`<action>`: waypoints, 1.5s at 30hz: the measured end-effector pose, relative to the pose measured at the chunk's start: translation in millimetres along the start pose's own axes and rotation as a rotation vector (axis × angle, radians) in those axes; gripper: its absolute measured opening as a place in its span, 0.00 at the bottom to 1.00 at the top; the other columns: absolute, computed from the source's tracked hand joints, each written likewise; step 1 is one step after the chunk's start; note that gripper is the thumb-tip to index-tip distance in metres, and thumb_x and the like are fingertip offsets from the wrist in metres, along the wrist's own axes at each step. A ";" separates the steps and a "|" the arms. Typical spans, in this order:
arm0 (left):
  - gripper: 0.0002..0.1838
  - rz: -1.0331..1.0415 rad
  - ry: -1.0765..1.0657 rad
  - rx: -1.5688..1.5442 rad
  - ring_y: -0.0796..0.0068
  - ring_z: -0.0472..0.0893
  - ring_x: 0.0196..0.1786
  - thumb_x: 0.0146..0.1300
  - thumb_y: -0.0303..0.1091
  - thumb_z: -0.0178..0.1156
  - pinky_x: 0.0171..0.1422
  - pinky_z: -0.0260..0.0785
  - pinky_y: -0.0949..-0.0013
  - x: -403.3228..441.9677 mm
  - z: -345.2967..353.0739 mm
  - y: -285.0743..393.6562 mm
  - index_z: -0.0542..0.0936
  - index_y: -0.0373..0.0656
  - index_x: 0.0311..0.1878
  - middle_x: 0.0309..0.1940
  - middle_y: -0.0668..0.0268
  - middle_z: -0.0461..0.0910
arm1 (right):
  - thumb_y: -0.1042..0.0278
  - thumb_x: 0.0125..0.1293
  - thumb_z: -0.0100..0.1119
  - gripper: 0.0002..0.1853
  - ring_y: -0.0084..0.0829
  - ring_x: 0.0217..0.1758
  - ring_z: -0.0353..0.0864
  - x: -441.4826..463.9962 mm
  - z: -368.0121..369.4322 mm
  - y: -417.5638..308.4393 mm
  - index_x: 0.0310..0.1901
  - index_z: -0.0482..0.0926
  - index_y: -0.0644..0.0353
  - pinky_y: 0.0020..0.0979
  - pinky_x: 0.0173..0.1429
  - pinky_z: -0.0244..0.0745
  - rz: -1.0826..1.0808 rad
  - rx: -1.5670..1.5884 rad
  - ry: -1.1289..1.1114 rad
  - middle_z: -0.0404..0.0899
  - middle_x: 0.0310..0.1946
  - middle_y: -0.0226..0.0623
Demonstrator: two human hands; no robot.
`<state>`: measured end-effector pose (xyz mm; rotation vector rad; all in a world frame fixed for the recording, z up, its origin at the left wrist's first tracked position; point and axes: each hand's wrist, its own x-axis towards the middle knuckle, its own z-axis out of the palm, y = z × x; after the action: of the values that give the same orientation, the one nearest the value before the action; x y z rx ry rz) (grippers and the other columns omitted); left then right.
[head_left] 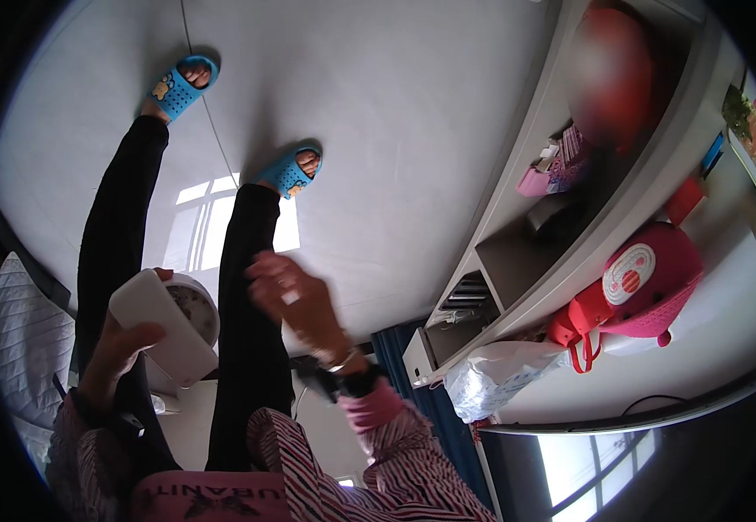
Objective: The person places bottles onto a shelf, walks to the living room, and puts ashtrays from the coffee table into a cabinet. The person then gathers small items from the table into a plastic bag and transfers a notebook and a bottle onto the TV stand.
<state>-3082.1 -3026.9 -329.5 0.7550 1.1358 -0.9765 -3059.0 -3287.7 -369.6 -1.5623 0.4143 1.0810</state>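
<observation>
Grips a slim white rectangular case (159,322) in the left hand (121,348), near left in the scene, with the thumb laid across its broad face and the other fingers mostly hidden beneath. Shows a round, white-rimmed item (201,303) directly behind the case, too covered to identify or to tell whether joined to it. Holds the right hand (306,311) apart from both, to their right, with blurred, partly curled fingers; impossible to tell whether empty or closed on something small and white. Wears a bracelet (344,358) and a black wristband (361,380) on the right wrist, along with black trousers (247,235) and blue slippers (289,174), planted on a pale, window-lit floor (395,130). Takes in, at right, a white tabletop (730,270) bearing a pink bag (669,283) with a round face patch, a red box (686,200) just beyond it and a crinkled plastic bag (499,378) nearer.
</observation>
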 end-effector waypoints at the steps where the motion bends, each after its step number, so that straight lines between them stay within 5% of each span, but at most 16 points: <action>1: 0.38 0.019 0.006 0.019 0.70 0.76 0.49 0.40 0.31 0.66 0.55 0.68 0.65 0.4 -0.5 -0.5 0.67 0.38 0.60 0.47 0.59 0.73 | 0.59 0.55 0.66 0.24 0.26 0.36 0.80 -2.7 23.7 -9.5 0.51 0.72 0.62 0.27 0.38 0.76 0.245 0.090 -0.248 0.78 0.45 0.39; 7: 0.37 0.053 0.110 -0.002 0.70 0.76 0.48 0.40 0.31 0.66 0.54 0.68 0.67 -0.5 -9.4 -1.4 0.67 0.38 0.59 0.46 0.59 0.75 | 0.59 0.54 0.66 0.29 0.34 0.33 0.80 -5.0 67.8 -36.9 0.55 0.68 0.64 0.29 0.38 0.76 0.034 -0.323 -0.154 0.74 0.48 0.44; 13: 0.33 0.107 0.094 0.160 0.73 0.77 0.46 0.46 0.36 0.64 0.52 0.69 0.69 4.0 -19.5 -8.8 0.69 0.36 0.58 0.44 0.60 0.76 | 0.56 0.54 0.66 0.38 0.41 0.49 0.78 -13.3 85.3 -29.3 0.62 0.60 0.63 0.34 0.48 0.76 0.108 -0.354 -0.134 0.70 0.54 0.47; 18: 0.35 0.083 0.145 0.088 0.74 0.77 0.46 0.45 0.36 0.65 0.51 0.70 0.69 4.0 -22.9 -6.3 0.68 0.37 0.59 0.44 0.61 0.75 | 0.59 0.46 0.71 0.48 0.54 0.60 0.65 -17.6 112.5 -33.0 0.65 0.52 0.62 0.38 0.52 0.75 0.046 -0.481 -0.193 0.56 0.61 0.60; 29: 0.27 0.098 -0.006 0.061 0.77 0.78 0.40 0.48 0.25 0.63 0.45 0.72 0.74 2.4 -17.4 -9.4 0.71 0.34 0.55 0.39 0.62 0.77 | 0.65 0.47 0.68 0.42 0.59 0.60 0.64 -22.3 114.9 -33.1 0.59 0.54 0.71 0.44 0.56 0.70 0.005 -0.422 -0.099 0.54 0.60 0.65; 34: 0.31 0.226 -0.183 0.447 0.77 0.78 0.42 0.38 0.26 0.70 0.46 0.72 0.72 9.2 -19.1 -9.6 0.74 0.36 0.51 0.39 0.65 0.79 | 0.61 0.48 0.68 0.41 0.57 0.56 0.69 -26.6 100.8 -31.2 0.58 0.54 0.70 0.44 0.53 0.72 0.038 -0.422 -0.176 0.57 0.59 0.63; 37: 0.31 0.223 -0.137 0.329 0.75 0.79 0.44 0.36 0.25 0.69 0.50 0.72 0.70 6.9 -4.5 -2.3 0.74 0.37 0.51 0.40 0.64 0.79 | 0.62 0.48 0.68 0.40 0.54 0.50 0.75 -34.7 78.2 -42.4 0.58 0.56 0.69 0.42 0.51 0.73 0.234 -0.195 -0.027 0.65 0.54 0.58; 41: 0.32 0.178 -0.112 0.524 0.72 0.79 0.45 0.35 0.24 0.67 0.52 0.72 0.69 10.1 -6.0 -3.7 0.74 0.38 0.52 0.42 0.61 0.78 | 0.70 0.46 0.67 0.35 0.32 0.49 0.77 -61.0 10.3 -47.2 0.57 0.63 0.66 0.31 0.51 0.76 0.147 -0.126 0.419 0.75 0.46 0.46; 45: 0.33 0.142 -0.079 0.494 0.70 0.79 0.45 0.34 0.23 0.65 0.54 0.72 0.68 11.4 -7.8 -7.4 0.74 0.39 0.53 0.43 0.59 0.78 | 0.81 0.52 0.61 0.23 0.33 0.39 0.80 -99.6 -96.2 -36.2 0.50 0.65 0.71 0.32 0.45 0.79 0.035 -0.053 1.074 0.74 0.44 0.45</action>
<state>-3090.6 -3025.7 -342.7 1.1639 0.7641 -1.1700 -3043.7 -3392.5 -273.3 -2.0949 1.1259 0.1767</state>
